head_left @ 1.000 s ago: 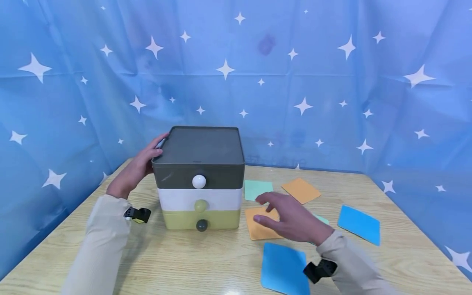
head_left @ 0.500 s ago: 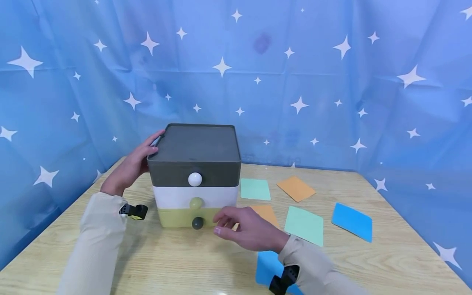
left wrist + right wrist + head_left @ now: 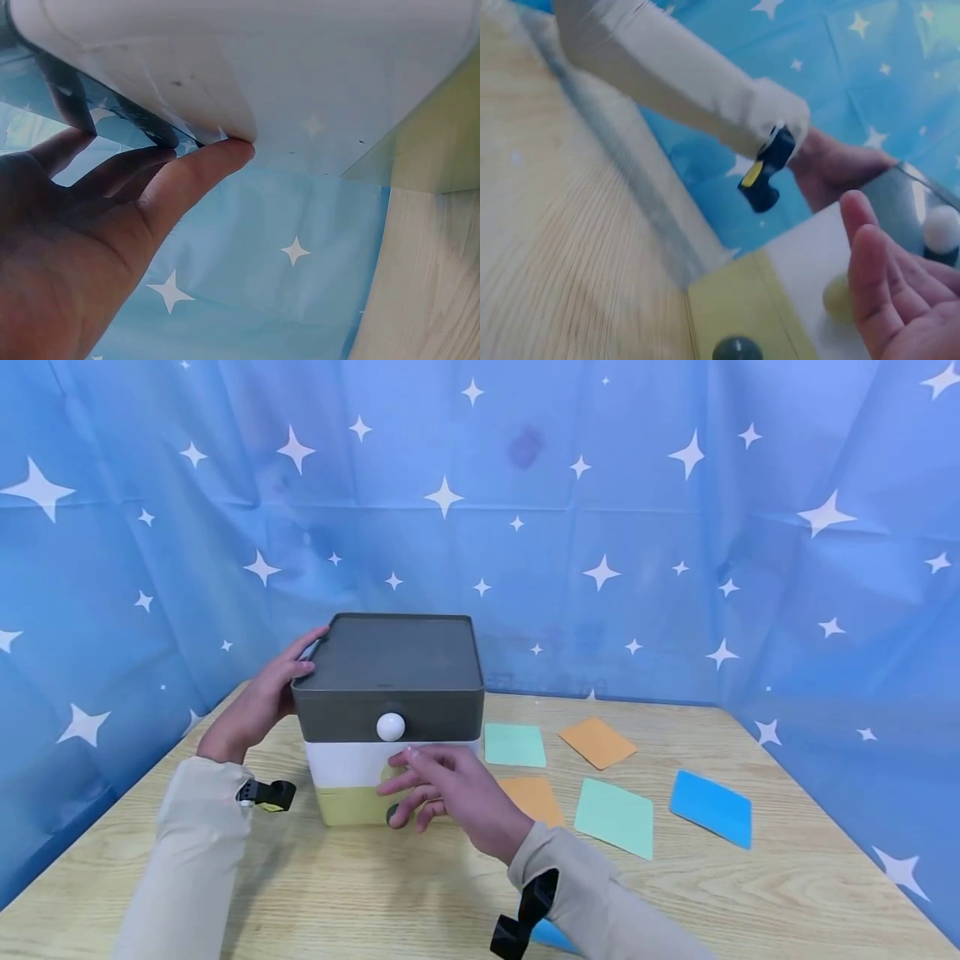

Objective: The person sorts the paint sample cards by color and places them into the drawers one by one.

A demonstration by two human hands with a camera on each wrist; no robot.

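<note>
1. The drawer box (image 3: pixel 397 652) stands upright left of centre in the head view, its front towards the camera; white knob (image 3: pixel 391 727), green knob (image 3: pixel 390 772) and dark knob (image 3: pixel 393 814) form 1 upright column. No long axis stands out.
2. The key relation is between the right hand (image 3: pixel 461 793) and the green knob: the hand comes from the lower right, its fingers pointing to the upper left and partly covering the knob. It is the hand nearer the knobs; contact cannot be told.
3. The right fingers are spread and loosely bent, gripping nothing visible.
4. The left hand (image 3: pixel 258 706) touches the box's left side with extended fingers.
5. The pale wooden table (image 3: pixel 337 893) fills the lower frame. Right of the box lie 2 green cards (image 3: pixel 615 817), 2 orange cards (image 3: pixel 597 742) and 2 blue cards (image 3: pixel 711 807), the nearest blue mostly hidden under the right sleeve (image 3: pixel 592 885).
6. Behind hangs a blue star-patterned curtain (image 3: pixel 600 518).
</note>
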